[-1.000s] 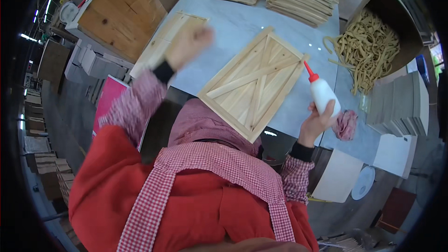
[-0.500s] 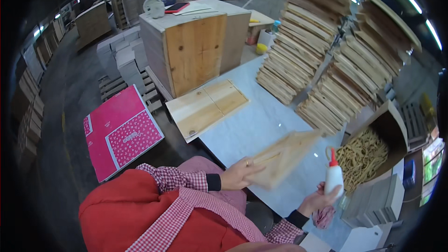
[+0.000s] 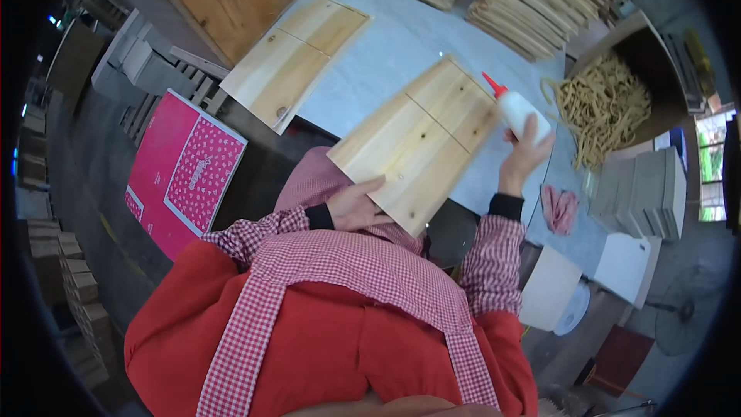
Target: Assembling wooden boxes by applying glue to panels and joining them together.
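My left hand [image 3: 355, 205] grips the near edge of a pale wooden board [image 3: 417, 147], thumb on top and fingers underneath. Knots dot the board, and a thin line crosses its far part. Its far end reaches over the table, while its near end is above my lap. In my right hand [image 3: 526, 156] is a white squeeze bottle [image 3: 523, 114] with a red pointed nozzle. The bottle leans left, its nozzle close to the board's far right corner. I cannot tell whether the nozzle touches the wood or whether anything comes out.
Another wooden board [image 3: 297, 62] lies at the table's left edge. Stacked boards [image 3: 532, 4] stand at the back of the pale table [image 3: 386, 46]. To the right are a box of tan bands [image 3: 606, 104], a pink cloth [image 3: 559, 208] and grey panels [image 3: 641, 189]. A pink printed sheet [image 3: 174, 162] is at left.
The board has turned and now shows its broad face, its near end closer to me. My right hand has lifted the bottle away from me and tipped it left. The view has tilted down.
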The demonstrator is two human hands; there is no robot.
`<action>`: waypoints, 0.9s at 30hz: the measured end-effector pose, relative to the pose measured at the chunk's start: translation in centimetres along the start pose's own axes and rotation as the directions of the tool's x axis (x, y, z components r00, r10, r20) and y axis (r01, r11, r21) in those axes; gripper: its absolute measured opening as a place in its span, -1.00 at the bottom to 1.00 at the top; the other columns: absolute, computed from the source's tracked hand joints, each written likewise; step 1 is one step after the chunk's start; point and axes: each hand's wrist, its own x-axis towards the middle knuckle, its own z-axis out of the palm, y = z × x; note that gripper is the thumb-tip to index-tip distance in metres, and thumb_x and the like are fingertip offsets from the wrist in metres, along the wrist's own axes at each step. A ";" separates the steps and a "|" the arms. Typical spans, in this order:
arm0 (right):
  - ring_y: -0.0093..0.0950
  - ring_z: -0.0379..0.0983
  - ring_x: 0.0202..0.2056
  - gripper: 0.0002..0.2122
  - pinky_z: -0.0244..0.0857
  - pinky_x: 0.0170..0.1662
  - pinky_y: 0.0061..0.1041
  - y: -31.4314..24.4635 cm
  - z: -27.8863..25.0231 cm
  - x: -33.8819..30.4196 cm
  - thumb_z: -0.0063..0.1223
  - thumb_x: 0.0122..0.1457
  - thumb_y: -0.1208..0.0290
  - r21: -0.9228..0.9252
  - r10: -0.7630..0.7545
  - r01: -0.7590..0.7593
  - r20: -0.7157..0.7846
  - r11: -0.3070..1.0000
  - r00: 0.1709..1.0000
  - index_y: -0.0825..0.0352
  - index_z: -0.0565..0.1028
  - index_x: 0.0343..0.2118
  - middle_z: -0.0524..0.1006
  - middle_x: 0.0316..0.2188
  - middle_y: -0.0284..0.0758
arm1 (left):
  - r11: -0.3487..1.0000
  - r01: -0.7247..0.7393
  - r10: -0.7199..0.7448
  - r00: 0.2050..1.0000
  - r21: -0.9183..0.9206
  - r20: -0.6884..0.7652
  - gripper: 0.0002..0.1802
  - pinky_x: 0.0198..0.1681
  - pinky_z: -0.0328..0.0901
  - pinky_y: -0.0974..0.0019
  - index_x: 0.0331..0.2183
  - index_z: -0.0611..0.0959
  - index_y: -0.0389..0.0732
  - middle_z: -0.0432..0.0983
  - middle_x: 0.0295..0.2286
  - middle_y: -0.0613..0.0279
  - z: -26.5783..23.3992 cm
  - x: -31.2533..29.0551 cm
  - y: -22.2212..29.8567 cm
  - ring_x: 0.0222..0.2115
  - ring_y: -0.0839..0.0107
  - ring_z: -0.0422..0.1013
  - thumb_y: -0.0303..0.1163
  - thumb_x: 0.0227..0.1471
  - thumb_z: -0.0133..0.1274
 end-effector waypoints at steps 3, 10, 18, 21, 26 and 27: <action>-0.57 0.38 -0.64 -0.68 0.25 -0.65 -0.60 2.9 1.2 0.9 0.13 0.16 0.27 -0.107 0.001 0.004 0.044 0.994 0.999 0.38 0.32 -0.19 0.46 -0.44 -0.28 | 0.999 -0.004 0.004 1.000 0.049 -0.007 -0.40 0.21 0.10 -0.02 0.16 0.20 -0.23 0.27 0.10 0.04 -0.3 -0.1 0.4 0.12 0.13 0.23 -0.24 0.18 -0.03; -0.25 0.48 -0.38 -0.55 0.37 -0.26 -0.31 7.7 3.5 3.8 0.25 0.02 0.20 -0.428 -0.136 0.158 0.082 0.890 0.987 0.45 0.36 -0.19 0.51 -0.36 -0.12 | 0.982 0.015 -0.003 0.998 0.190 -0.061 -0.43 0.19 0.14 -0.04 0.15 0.21 -0.24 0.30 0.07 0.02 0.2 -0.5 -0.1 0.08 0.13 0.28 -0.29 0.19 -0.03; -0.14 0.52 -0.29 -0.54 0.37 -0.19 -0.28 4.9 5.0 5.2 0.27 -0.04 0.19 -0.515 -0.180 0.258 0.197 0.817 0.964 0.42 0.39 -0.18 0.54 -0.34 -0.03 | 0.981 -0.016 0.029 0.997 0.196 -0.065 -0.44 0.17 0.19 -0.02 0.14 0.23 -0.28 0.32 0.06 0.01 0.2 -0.6 -0.2 0.06 0.16 0.31 -0.30 0.18 -0.02; -0.16 0.53 -0.30 -0.55 0.38 -0.21 -0.29 4.1 3.1 6.4 0.27 -0.03 0.21 -0.542 -0.189 0.311 0.270 0.781 0.944 0.41 0.40 -0.19 0.55 -0.36 -0.05 | 0.982 -0.037 0.048 0.997 0.187 -0.058 -0.44 0.16 0.20 -0.02 0.13 0.23 -0.28 0.32 0.06 0.00 0.0 -0.4 -0.3 0.06 0.17 0.32 -0.30 0.18 -0.02; -0.19 0.53 -0.35 -0.58 0.39 -0.24 -0.31 2.5 -2.4 7.1 0.28 -0.04 0.24 -0.574 -0.279 0.431 0.337 0.696 0.899 0.40 0.41 -0.20 0.55 -0.39 -0.06 | 0.982 -0.027 0.040 0.997 0.189 -0.065 -0.44 0.16 0.20 -0.03 0.14 0.22 -0.28 0.32 0.06 0.01 0.1 -0.5 -0.2 0.06 0.17 0.31 -0.30 0.19 -0.03; -0.20 0.53 -0.35 -0.59 0.39 -0.23 -0.31 2.2 -3.5 7.0 0.28 -0.04 0.25 -0.590 -0.274 0.425 0.332 0.687 0.903 0.41 0.41 -0.21 0.55 -0.39 -0.06 | 0.981 -0.026 0.038 0.997 0.191 -0.061 -0.44 0.16 0.19 -0.03 0.14 0.22 -0.28 0.32 0.06 0.00 0.0 -0.5 -0.2 0.07 0.17 0.31 -0.30 0.19 -0.03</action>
